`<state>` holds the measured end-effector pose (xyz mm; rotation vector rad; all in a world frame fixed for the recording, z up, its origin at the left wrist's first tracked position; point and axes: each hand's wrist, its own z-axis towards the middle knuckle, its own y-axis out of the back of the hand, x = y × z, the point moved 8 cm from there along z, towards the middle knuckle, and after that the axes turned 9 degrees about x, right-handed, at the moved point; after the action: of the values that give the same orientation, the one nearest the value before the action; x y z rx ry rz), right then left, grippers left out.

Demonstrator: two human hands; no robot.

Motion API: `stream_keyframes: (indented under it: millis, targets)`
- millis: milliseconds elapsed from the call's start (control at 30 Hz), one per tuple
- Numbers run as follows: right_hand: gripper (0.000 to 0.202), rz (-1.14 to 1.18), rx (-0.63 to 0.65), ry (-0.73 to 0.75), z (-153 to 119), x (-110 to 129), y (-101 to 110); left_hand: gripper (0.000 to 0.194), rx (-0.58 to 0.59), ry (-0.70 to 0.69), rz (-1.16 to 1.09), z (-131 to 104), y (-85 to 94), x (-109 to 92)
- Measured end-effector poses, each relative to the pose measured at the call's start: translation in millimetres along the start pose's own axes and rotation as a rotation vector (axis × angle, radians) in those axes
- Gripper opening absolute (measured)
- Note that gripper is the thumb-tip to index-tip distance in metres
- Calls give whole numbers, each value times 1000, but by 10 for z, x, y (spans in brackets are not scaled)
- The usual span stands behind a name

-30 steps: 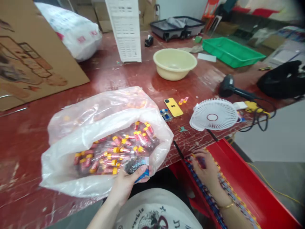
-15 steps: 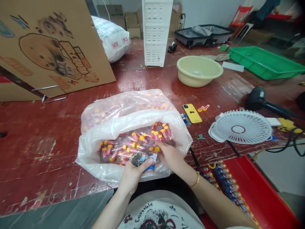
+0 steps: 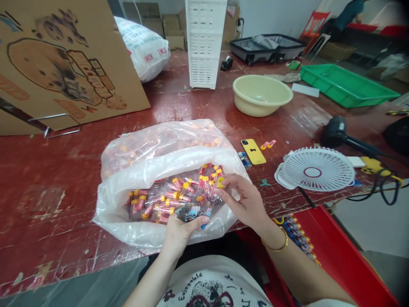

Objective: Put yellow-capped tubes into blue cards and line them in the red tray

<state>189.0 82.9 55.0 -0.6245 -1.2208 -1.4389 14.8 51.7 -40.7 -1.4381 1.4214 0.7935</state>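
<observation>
A white plastic bag (image 3: 118,204) lies with its mouth open, full of small pink-and-red tubes (image 3: 159,209) with yellow caps. At the bag's front edge my left hand (image 3: 180,234) is closed on small dark printed packets (image 3: 188,212), thumb on top. My right hand (image 3: 246,200) is raised over the bag's right side, pinching a small yellow cap (image 3: 220,183) between thumb and fingers. Whether a tube is attached to that cap I cannot tell.
Right of the bag lie a yellow phone (image 3: 254,151), a white round fan grille (image 3: 319,168) and a black hair dryer (image 3: 338,134). Behind stand a cream basin (image 3: 262,98), a green tray (image 3: 345,87), and a white rack (image 3: 204,47). A large carton (image 3: 105,51) is at left. Below right is a red bin (image 3: 338,251).
My right hand has lifted up and to the right, away from the packets, with the yellow cap in its fingers. My left hand keeps its hold. The view has shifted slightly.
</observation>
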Motion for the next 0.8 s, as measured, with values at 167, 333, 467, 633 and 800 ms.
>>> stream_keyframes:
  millis: [167, 333, 467, 633, 800]
  targets:
    - [10, 194, 35, -90, 17, -115, -90, 23, -2, 33, -24, -2, -24, 17]
    - [12, 131, -26, -119, -6, -175, -43, 26, 32, 29, -43, -7, -73, 18]
    - [9, -111, 17, 54, -18, 65, -16, 25, 23, 19, -16, 8, -45, 20]
    - [10, -74, 58, 48, -19, 74, -35, 25, 15, 24, -6, 22, -27, 29]
    - [21, 323, 34, -257, -26, -430, -152, 25, 106, 127, -139, -40, -174, 72]
